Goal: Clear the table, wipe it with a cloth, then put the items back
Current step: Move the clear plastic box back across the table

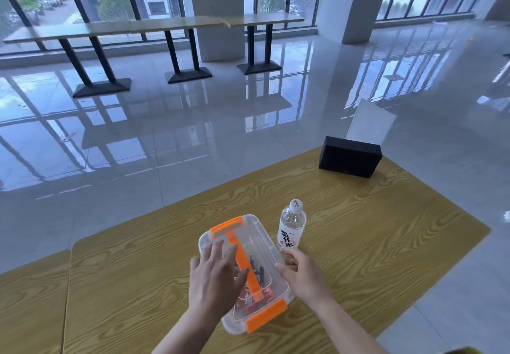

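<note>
A clear plastic storage box (pixel 255 239) with orange clasps and an orange handle sits on the wooden table (pixel 372 232), small dark and red items inside it. My left hand (pixel 216 276) lies flat on the lid with fingers spread. My right hand (pixel 302 273) grips the box's right side, fingers curled on its rim. A water bottle (pixel 291 225) with a white label stands upright just beyond the box on the right. A black box (pixel 349 160) stands at the table's far corner.
A second wooden table (pixel 30 309) adjoins on the left. Glossy tiled floor surrounds the tables. A white panel (pixel 369 124) leans behind the black box. Long bench tables (pixel 154 26) on black bases stand by the windows, far off.
</note>
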Motion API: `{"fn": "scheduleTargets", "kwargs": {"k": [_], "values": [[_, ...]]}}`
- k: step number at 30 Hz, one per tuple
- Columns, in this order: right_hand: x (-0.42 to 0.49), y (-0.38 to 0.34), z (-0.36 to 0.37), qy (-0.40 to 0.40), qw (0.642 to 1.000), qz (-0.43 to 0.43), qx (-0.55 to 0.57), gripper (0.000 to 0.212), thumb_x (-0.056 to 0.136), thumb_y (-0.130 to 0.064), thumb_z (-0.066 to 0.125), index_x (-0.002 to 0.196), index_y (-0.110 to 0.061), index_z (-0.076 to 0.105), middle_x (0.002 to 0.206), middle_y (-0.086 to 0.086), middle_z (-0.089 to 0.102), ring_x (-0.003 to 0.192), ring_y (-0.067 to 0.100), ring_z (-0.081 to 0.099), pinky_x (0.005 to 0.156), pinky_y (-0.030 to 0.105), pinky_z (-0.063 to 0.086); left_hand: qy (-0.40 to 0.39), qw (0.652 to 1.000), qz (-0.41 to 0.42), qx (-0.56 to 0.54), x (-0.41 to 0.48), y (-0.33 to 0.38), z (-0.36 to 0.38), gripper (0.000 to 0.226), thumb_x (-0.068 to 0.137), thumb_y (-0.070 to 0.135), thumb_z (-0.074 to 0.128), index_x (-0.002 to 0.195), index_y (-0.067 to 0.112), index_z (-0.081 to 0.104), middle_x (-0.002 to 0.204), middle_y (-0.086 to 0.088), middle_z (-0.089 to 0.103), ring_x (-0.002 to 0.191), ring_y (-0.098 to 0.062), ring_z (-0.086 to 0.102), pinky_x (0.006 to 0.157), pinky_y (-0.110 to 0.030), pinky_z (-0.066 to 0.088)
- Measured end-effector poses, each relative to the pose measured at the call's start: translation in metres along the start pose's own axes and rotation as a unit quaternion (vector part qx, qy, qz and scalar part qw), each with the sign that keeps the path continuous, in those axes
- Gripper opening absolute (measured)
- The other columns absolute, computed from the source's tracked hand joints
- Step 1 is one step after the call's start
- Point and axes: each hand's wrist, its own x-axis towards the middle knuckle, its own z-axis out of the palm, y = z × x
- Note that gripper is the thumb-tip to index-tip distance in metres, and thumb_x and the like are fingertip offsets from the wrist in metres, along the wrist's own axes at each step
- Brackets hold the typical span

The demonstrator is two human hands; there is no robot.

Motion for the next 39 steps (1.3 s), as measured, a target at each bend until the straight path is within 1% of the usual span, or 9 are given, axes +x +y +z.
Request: {"fn": "scheduleTargets", "kwargs": {"k": [1,3,6,10,20,24,33,36,39], "values": [[-0.006,0.001,0.000,0.002,1.000,0.002,0.000,0.052,0.091,-0.039,0.067,0.136,-0.018,0.053,0.112,-0.010,0.064,0.099,0.005,0.062,0.084,0.022,0.053,0.000,1.000,0.023,-0.004,0.007,-0.004,0.001,0.063,0.083,0.064,0.046,0.137,0.031,0.049,0.146,-0.005,0.045,0.137,-0.030,0.037,0.106,-0.049,0.037],[-0.017,0.004,0.002,0.011,1.000,0.000,-0.008,0.049,0.089,-0.038,0.069,0.133,-0.019,0.056,0.101,-0.016,0.060,0.092,0.003,0.061,0.078,0.017,0.051,-0.032,0.997,0.069,-0.015,0.022,-0.009,0.004,0.069,0.084,0.071,0.037,0.143,0.037,0.039,0.158,-0.005,0.027,0.149,-0.031,0.012,0.120,-0.050,0.017],[-0.025,0.005,0.005,0.044,0.999,-0.004,0.000,0.042,0.089,-0.036,0.070,0.127,-0.021,0.062,0.091,-0.019,0.060,0.085,-0.003,0.059,0.069,0.010,0.047,-0.088,0.991,0.103,-0.012,0.036,-0.006,0.012,0.077,0.083,0.081,0.031,0.149,0.042,0.023,0.164,-0.002,0.004,0.149,-0.026,-0.014,0.122,-0.051,-0.001],[-0.021,0.004,0.001,0.075,0.997,0.016,0.025,0.033,0.091,-0.031,0.068,0.122,-0.022,0.064,0.087,-0.020,0.062,0.080,-0.005,0.061,0.065,0.012,0.049,-0.096,0.991,0.096,0.015,0.041,0.006,0.021,0.083,0.082,0.084,0.027,0.152,0.041,0.014,0.164,-0.002,-0.007,0.146,-0.028,-0.025,0.119,-0.051,-0.011],[-0.009,0.009,-0.007,0.090,0.996,0.005,0.028,0.030,0.093,-0.028,0.067,0.122,-0.020,0.066,0.080,-0.025,0.060,0.075,-0.012,0.059,0.067,0.010,0.050,-0.098,0.991,0.084,0.018,0.054,0.013,0.026,0.085,0.080,0.086,0.025,0.152,0.041,0.012,0.164,-0.001,-0.008,0.145,-0.026,-0.028,0.120,-0.053,-0.009],[-0.008,0.011,-0.008,0.084,0.996,0.004,0.035,0.032,0.092,-0.027,0.067,0.123,-0.020,0.065,0.078,-0.026,0.059,0.070,-0.017,0.057,0.063,0.008,0.048,-0.095,0.992,0.082,0.019,0.054,0.015,0.029,0.086,0.080,0.087,0.024,0.152,0.042,0.012,0.164,-0.001,-0.009,0.145,-0.026,-0.029,0.119,-0.053,-0.011],[-0.003,0.014,-0.010,0.075,0.997,-0.001,0.036,0.040,0.092,-0.033,0.067,0.128,-0.019,0.061,0.089,-0.020,0.060,0.078,-0.011,0.055,0.064,0.005,0.044,-0.095,0.992,0.079,0.016,0.056,0.016,0.024,0.086,0.080,0.086,0.027,0.152,0.041,0.013,0.164,0.000,-0.009,0.146,-0.027,-0.026,0.119,-0.052,-0.012],[-0.001,0.016,-0.012,0.067,0.997,0.002,0.036,0.045,0.091,-0.040,0.066,0.130,-0.020,0.060,0.098,-0.016,0.062,0.089,-0.004,0.058,0.071,0.006,0.044,-0.079,0.994,0.079,0.001,0.055,0.017,0.023,0.085,0.082,0.084,0.029,0.152,0.038,0.017,0.164,-0.002,-0.003,0.147,-0.026,-0.021,0.120,-0.053,-0.009],[-0.001,0.016,-0.018,0.068,0.997,0.000,0.045,0.041,0.092,-0.040,0.065,0.128,-0.020,0.061,0.096,-0.016,0.065,0.092,-0.004,0.061,0.075,0.009,0.047,-0.065,0.995,0.081,0.007,0.054,0.017,0.020,0.083,0.084,0.081,0.026,0.153,0.035,0.019,0.165,-0.004,0.001,0.149,-0.026,-0.017,0.120,-0.053,-0.007]]}}
